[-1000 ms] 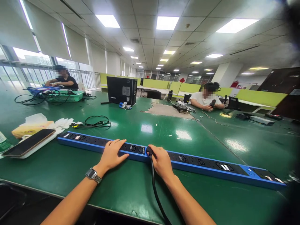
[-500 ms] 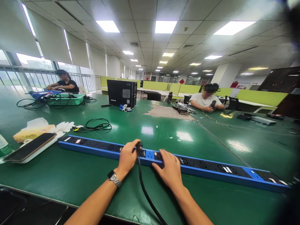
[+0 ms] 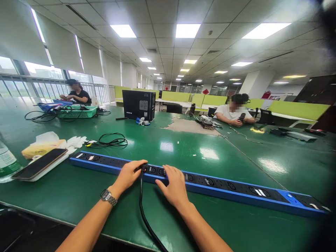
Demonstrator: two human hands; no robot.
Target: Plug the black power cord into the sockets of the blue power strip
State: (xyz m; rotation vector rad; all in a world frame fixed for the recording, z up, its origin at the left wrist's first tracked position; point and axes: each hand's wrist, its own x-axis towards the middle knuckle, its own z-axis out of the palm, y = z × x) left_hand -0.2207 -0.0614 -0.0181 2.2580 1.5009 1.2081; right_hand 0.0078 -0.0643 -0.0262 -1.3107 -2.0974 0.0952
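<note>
A long blue power strip [image 3: 223, 187] with black sockets lies across the green table [image 3: 162, 147] in front of me. My left hand [image 3: 128, 174], with a metal watch on the wrist, grips a black plug [image 3: 143, 167] set into a socket near the strip's middle. Its black cable [image 3: 143, 210] runs down toward me over the table edge. My right hand [image 3: 172, 185] lies flat on the strip just right of the plug, fingers spread over the sockets.
A phone [image 3: 39, 163] on a white box, a tissue pack [image 3: 43, 146], a bottle [image 3: 6, 164] and a coiled black cable [image 3: 110, 141] lie at the left. A black computer case [image 3: 138, 104] and green basket [image 3: 76, 111] stand farther back. Two people sit at the far side.
The plug passed from my right hand to my left and moved leftward along the strip. My right hand now lies flat on the strip.
</note>
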